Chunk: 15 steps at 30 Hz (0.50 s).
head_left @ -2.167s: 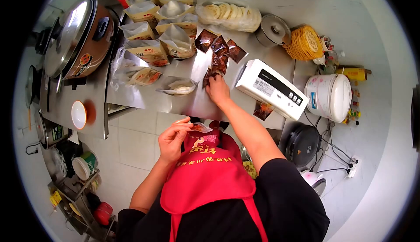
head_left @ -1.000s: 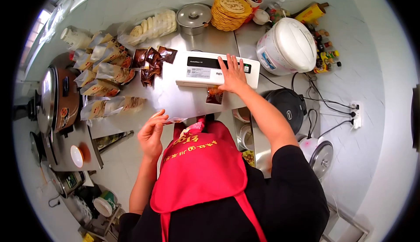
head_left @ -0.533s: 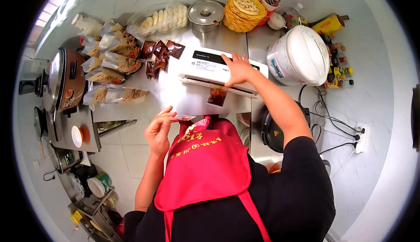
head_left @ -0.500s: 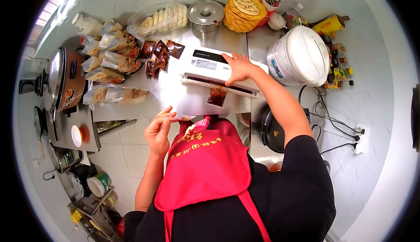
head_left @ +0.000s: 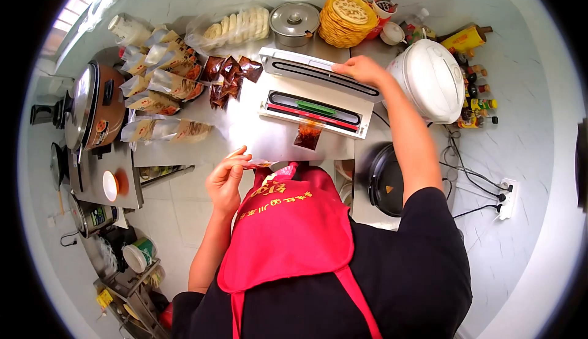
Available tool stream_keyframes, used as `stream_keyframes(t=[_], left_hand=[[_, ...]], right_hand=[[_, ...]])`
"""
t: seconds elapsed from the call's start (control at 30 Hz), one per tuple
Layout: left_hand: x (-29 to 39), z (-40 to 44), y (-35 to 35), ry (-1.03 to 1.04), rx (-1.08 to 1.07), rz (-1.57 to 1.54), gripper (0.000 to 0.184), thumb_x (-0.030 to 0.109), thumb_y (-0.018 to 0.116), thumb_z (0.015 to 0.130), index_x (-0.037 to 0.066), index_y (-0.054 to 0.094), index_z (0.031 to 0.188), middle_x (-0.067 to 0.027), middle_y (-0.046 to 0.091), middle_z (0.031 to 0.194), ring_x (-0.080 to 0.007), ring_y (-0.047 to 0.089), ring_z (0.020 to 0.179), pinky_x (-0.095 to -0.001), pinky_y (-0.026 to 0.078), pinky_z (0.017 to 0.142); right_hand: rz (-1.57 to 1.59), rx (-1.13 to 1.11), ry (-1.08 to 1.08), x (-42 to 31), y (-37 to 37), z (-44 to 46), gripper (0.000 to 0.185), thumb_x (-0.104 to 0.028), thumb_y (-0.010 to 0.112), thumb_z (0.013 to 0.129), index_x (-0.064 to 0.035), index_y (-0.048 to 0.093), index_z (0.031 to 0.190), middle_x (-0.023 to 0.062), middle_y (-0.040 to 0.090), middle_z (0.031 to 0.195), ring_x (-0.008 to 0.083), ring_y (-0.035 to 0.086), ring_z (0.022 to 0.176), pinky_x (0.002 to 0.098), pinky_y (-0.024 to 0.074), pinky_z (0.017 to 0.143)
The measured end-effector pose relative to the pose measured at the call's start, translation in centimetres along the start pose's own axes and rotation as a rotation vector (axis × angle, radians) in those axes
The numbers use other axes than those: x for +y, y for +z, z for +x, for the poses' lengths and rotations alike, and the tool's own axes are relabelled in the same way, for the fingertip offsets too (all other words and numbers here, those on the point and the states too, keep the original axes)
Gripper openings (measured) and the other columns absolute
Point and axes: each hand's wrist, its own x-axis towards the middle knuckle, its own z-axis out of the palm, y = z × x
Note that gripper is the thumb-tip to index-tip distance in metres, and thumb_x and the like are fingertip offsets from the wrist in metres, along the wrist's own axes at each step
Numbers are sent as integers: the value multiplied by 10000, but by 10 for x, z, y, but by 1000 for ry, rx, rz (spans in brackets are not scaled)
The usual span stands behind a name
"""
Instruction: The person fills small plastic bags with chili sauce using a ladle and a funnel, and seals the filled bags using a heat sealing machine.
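A white vacuum sealer (head_left: pixel 294 85) sits on the steel table with its lid (head_left: pixel 318 73) raised. My right hand (head_left: pixel 362 69) grips the lid's upper right edge. Inside the base, a green strip and a red sealing strip show. A clear pouch of dark red sauce (head_left: pixel 307 135) lies at the front, its top end at the sealer's front edge. My left hand (head_left: pixel 225 183) is closed in front of the table edge, pinching a small plastic pouch (head_left: pixel 260 164) seen nearly edge-on. Several filled sauce pouches (head_left: pixel 228 77) lie left of the sealer.
Several printed bags (head_left: pixel 164 72) stand at the left, beside a brown cooker (head_left: pixel 101 103). At the back are a bag of buns (head_left: pixel 236 25), a lidded steel pot (head_left: pixel 294 19) and stacked baskets (head_left: pixel 343 23). A white rice cooker (head_left: pixel 429 80) and black pan (head_left: pixel 387 181) are right.
My right hand has lifted the sealer's lid up and back, uncovering the strips inside. The left hand has barely moved. The sauce pouch stays at the sealer's front.
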Motion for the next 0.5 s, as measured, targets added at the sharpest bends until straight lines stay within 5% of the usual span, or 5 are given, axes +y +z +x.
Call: stream_keyframes(t=[0.07,0.17,0.33,0.5], left_hand=[[-2,3,0,15,-16,-12,147,82,582,979,-17,687,953,-148,696,1072,-311,565,1224,-432,448,1022],[0,6,0,25,-37,-23,148,84,582,980,-18,686,952,-151,694,1076,-311,564,1226,-431,451,1020],[4,13,-1,16,-91,-31,147,67,573,983,-29,681,957,-156,684,1092,-307,558,1234,-413,462,1012],[8,16,-1,9,-130,-25,135,65,576,980,-22,674,949,-150,688,1090,-318,559,1233,-428,451,1027]], right_hand=[[-226,230,41,-9,15,-21,895,-825,430,821,26,702,875,229,697,911,379,667,897,479,523,767],[-279,399,138,-21,31,-46,817,-764,438,865,12,686,799,206,702,890,370,669,885,487,511,775],[-431,1067,-283,2,61,-45,573,-588,556,901,-32,651,803,140,687,865,328,648,874,478,467,842],[-394,1349,-523,6,66,-53,364,-388,661,896,-48,615,776,99,666,816,319,623,821,467,464,784]])
